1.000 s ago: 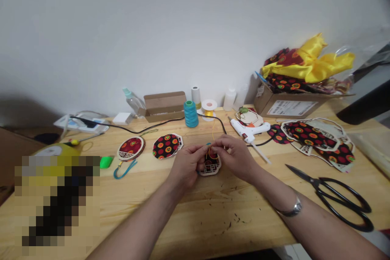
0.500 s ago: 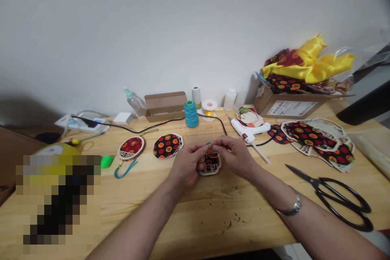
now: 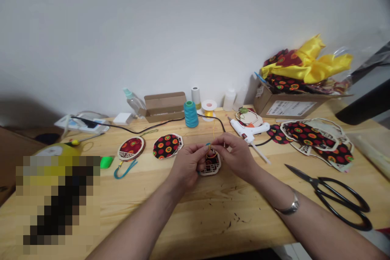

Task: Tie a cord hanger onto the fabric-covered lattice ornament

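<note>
My left hand point(image 3: 192, 160) and my right hand point(image 3: 232, 150) meet at the middle of the table, fingertips almost touching. Both pinch a thin yellow cord point(image 3: 213, 130) at the top of a wooden-framed ornament point(image 3: 211, 166), which has dark patterned fabric and a lattice cut-out. A bit of teal cord point(image 3: 208, 144) shows at the fingertips. The left fingers also close behind the ornament's left edge. From the pinch, the yellow cord runs back toward a white spool point(image 3: 209, 106) of yellow cord. The exact knot or loop is partly hidden by my fingers.
Left of my hands lie an octagonal patterned piece point(image 3: 168, 146) and a round ornament point(image 3: 131, 148) with a teal loop. Teal thread cone point(image 3: 191, 114) stands behind. On the right are a white glue gun point(image 3: 250, 130), black scissors point(image 3: 332, 195), stacked frames point(image 3: 317, 138) and a carton point(image 3: 289, 105) of fabric.
My right fingers have shifted very slightly at the yellow cord. Both hands stay in the same place over the ornament, and the other things have not moved.
</note>
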### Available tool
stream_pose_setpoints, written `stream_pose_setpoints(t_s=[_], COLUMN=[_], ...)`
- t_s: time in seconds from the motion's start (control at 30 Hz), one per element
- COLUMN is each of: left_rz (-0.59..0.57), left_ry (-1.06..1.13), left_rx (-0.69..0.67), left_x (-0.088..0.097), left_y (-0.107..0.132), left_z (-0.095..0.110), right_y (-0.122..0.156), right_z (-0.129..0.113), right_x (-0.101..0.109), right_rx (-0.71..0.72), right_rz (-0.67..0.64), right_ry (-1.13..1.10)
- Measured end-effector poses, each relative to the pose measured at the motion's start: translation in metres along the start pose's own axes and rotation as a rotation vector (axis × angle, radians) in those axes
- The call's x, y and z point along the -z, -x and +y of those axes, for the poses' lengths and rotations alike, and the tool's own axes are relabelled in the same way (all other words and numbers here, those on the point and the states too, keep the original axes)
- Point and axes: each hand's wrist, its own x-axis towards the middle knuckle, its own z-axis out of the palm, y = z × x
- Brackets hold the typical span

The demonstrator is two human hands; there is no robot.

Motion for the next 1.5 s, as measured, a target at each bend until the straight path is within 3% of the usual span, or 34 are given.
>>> stream_pose_setpoints(t_s=[0.37,1.17,1.33,1.43,1.5], left_rz=[-0.002,0.027,0.058,0.093,0.116], left_ry=[-0.034,-0.131,-0.121,-0.103,-0.092], left_rx=[-0.005,-0.047,-0.048,-0.065,-0.086], left_x=[-0.002,0.0,0.001,0.001,0.001], left_y=[0.001,0.001,0.0,-0.001,-0.001], left_z=[0.001,-0.002,0.002,0.003,0.004], right_y=[0.001,-0.001,0.002,0.027,0.057], right_z=[0.004,-0.001,-0.031,-0.032,-0.017], right_x=[0.002,0.01,0.04,0.08,0.113], right_rx=[0.173,0.226,0.175,0.092,0.005], right_rz=[0.005,-0.073,-0.18,-0.185,-0.199], right_ry=[0.117,0.269,0.62,0.839,1.023])
